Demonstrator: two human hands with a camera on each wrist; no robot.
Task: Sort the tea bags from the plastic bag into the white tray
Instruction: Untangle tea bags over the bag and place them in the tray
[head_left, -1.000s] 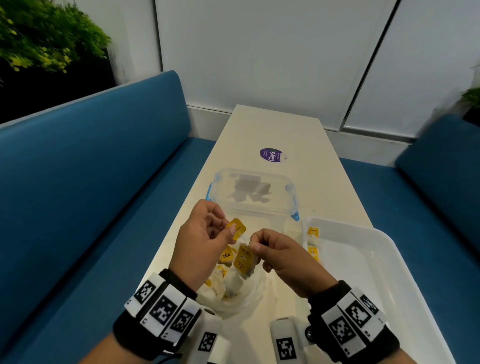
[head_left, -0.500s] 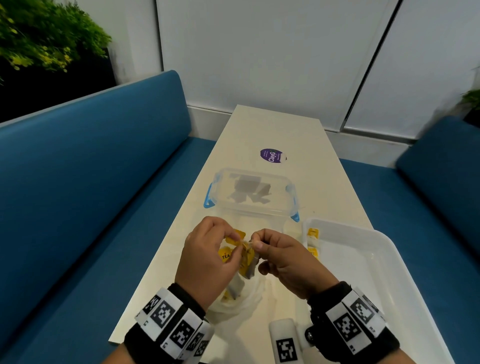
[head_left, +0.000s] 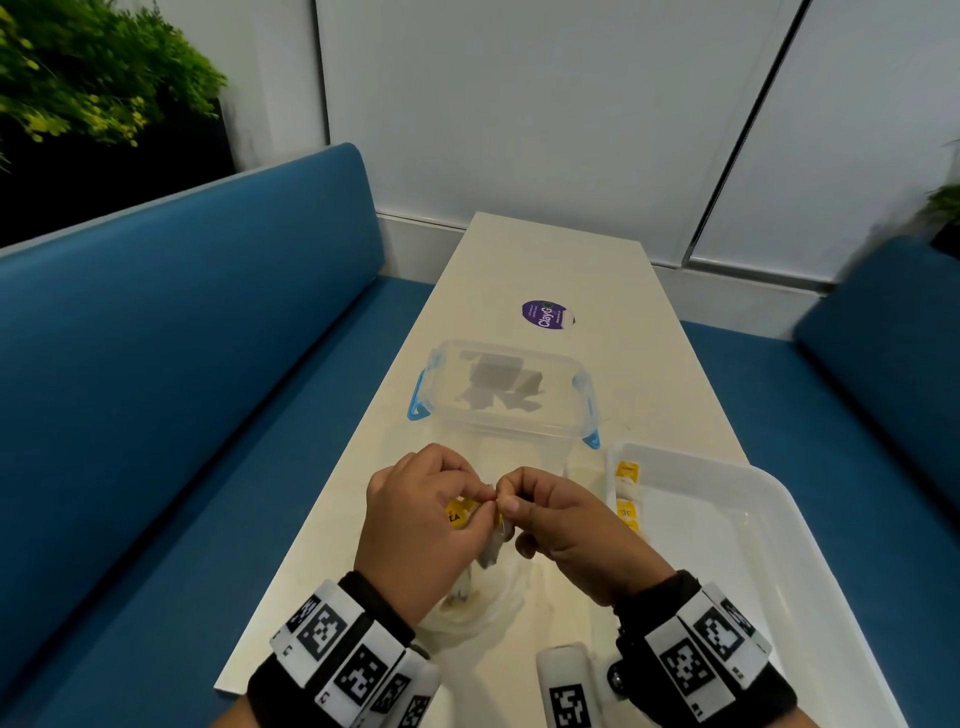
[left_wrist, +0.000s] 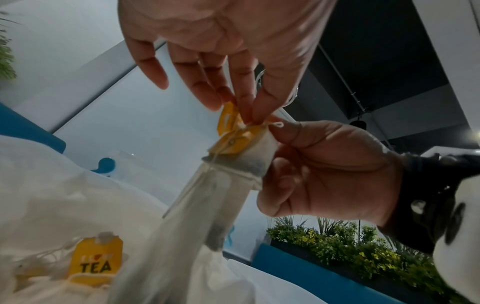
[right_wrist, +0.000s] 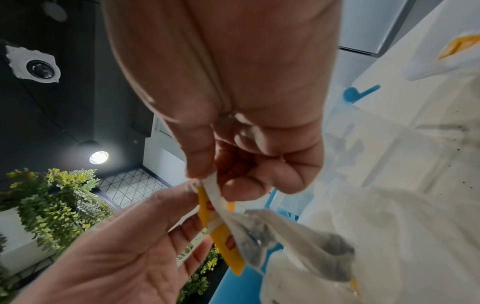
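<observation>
Over the crumpled plastic bag (head_left: 467, 610) my two hands meet. My right hand (head_left: 508, 500) pinches the top of a tea bag (left_wrist: 255, 164), which hangs down toward the bag. My left hand (head_left: 480, 500) pinches the string and yellow tag (left_wrist: 228, 119) at that same top edge. In the right wrist view the tea bag (right_wrist: 285, 236) droops below my right hand (right_wrist: 207, 182), with my left hand (right_wrist: 191, 195) touching it from the left. More tea bags lie in the plastic bag (left_wrist: 52, 205), one with a yellow TEA tag (left_wrist: 96, 265). The white tray (head_left: 779, 499) at the right holds two yellow-tagged tea bags (head_left: 627, 470) at its near-left corner.
A clear lidded container (head_left: 504, 389) with blue clips stands just beyond my hands. A purple sticker (head_left: 545, 313) lies farther up the narrow white table (head_left: 545, 260). Blue bench seats flank the table on both sides.
My left hand, which held a yellow tag apart from the right hand's tea bag, has moved right and down. Both hands' fingertips now meet at the tea bag's top.
</observation>
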